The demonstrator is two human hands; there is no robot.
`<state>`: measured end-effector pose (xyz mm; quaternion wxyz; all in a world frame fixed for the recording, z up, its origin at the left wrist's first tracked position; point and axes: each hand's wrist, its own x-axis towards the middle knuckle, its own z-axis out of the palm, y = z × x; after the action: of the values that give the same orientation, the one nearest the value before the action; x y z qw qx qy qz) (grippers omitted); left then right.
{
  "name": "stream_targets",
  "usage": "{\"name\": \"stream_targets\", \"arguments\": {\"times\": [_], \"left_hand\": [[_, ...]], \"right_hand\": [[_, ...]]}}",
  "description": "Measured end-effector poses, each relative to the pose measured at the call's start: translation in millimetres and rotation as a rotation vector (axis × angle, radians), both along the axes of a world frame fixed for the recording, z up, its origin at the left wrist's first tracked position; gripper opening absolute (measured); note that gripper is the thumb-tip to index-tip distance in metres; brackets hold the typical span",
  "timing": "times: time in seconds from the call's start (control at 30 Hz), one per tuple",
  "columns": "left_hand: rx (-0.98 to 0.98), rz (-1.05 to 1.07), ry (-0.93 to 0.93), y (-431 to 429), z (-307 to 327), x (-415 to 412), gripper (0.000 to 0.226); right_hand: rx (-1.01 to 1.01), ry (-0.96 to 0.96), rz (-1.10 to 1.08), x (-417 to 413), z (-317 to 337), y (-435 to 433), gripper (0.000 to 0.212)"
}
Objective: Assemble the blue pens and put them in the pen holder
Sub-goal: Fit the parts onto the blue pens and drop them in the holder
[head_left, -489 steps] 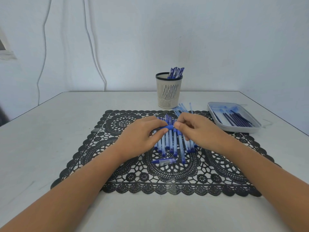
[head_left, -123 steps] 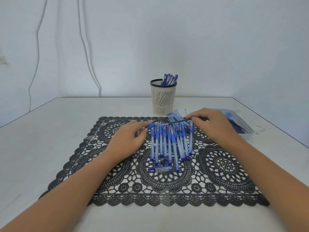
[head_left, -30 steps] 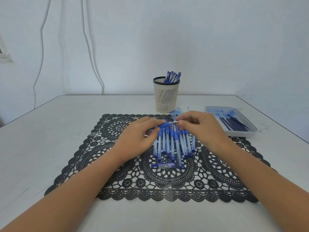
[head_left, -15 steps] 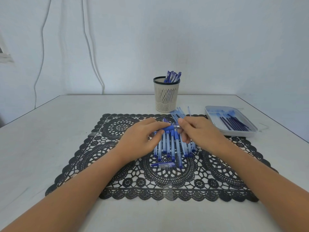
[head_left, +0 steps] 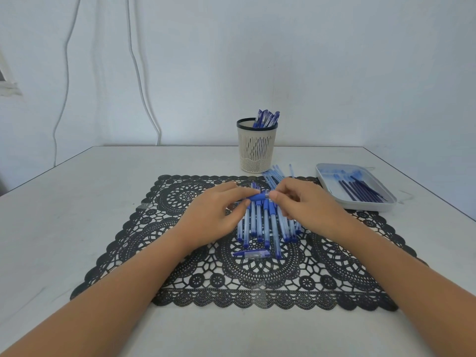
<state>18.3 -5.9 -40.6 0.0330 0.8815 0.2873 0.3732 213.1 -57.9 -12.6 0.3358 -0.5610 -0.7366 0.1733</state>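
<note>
My left hand [head_left: 217,211] grips a blue pen [head_left: 258,197] by its barrel, held crosswise above a row of pen barrels [head_left: 268,228] on the black lace mat [head_left: 180,253]. My right hand [head_left: 306,206] pinches the silver tip end of the same pen. A loose pen cap [head_left: 251,253] lies on the mat in front of the row. The beige pen holder [head_left: 257,149] stands behind the mat with several blue pens in it.
A white tray [head_left: 360,204] with dark refills sits at the right of the mat. Several clear blue tubes [head_left: 274,175] lie between the holder and my right hand. Table edges run close on the left and right.
My hands have drawn together on the pen; my right fingers have slid up to its tip end. The pen stays above the row.
</note>
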Motion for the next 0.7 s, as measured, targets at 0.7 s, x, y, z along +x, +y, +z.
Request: {"name": "stream_targets", "arguments": {"times": [0.7], "left_hand": [[0.018,0.164,0.111,6,-1,-5,0.027]], "right_hand": [[0.045,-0.423,-0.047,-15,5,-12,0.060]]}}
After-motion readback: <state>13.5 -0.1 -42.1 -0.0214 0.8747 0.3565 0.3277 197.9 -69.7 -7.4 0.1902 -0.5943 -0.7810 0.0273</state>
